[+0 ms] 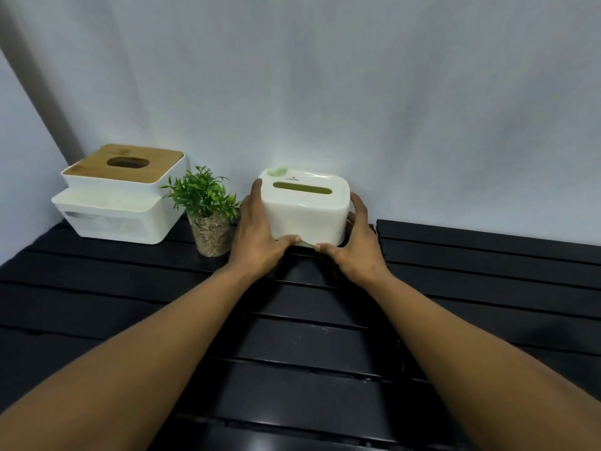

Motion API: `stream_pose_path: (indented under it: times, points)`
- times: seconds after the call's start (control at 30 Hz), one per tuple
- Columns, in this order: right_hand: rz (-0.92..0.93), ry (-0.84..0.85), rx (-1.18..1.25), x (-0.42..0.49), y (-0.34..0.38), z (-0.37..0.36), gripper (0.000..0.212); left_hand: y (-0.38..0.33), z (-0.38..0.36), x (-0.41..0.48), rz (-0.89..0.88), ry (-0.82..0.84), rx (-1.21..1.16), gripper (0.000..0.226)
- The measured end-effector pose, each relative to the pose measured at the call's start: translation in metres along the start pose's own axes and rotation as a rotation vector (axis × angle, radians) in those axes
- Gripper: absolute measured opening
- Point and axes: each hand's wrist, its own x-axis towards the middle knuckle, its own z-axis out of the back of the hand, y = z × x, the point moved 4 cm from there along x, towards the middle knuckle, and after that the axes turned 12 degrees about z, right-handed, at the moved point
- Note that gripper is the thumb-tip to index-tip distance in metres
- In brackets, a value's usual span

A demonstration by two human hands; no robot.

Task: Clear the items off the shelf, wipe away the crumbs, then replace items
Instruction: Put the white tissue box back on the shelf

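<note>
A small white tissue box with a green slot in its lid stands at the back of the black slatted shelf, against the wall. My left hand grips its left side and my right hand its right side, both thumbs along the front bottom edge. To the left stands a small green plant in a glass pot of gravel. Further left sits a larger white tissue box with a wooden lid.
A pale wall runs directly behind the items. The shelf has a seam just right of my right hand, where a second slatted section begins. Dark slats stretch toward me and to the right.
</note>
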Motion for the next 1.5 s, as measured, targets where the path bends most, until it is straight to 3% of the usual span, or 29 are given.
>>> stream_pose_path:
  times: [0.23,0.37,0.63,1.27,1.5]
  points:
    - [0.023,-0.066,0.057,-0.019,0.001,0.059,0.109,-0.05,-0.018,-0.025,-0.044,-0.041,-0.02,0.109]
    - [0.004,-0.108,0.051,-0.039,-0.014,0.131,0.103,-0.103,-0.056,-0.05,-0.134,0.039,-0.039,0.092]
    - [-0.019,-0.101,-0.009,-0.072,-0.074,0.231,0.094,-0.151,-0.146,-0.079,-0.131,0.167,-0.072,0.074]
    - [-0.067,-0.124,0.044,-0.063,-0.131,0.236,0.102,-0.144,-0.189,-0.055,-0.128,0.185,-0.09,0.08]
    - [-0.125,-0.214,-0.135,-0.074,-0.114,0.246,0.109,-0.14,-0.169,-0.056,-0.093,0.211,-0.069,0.089]
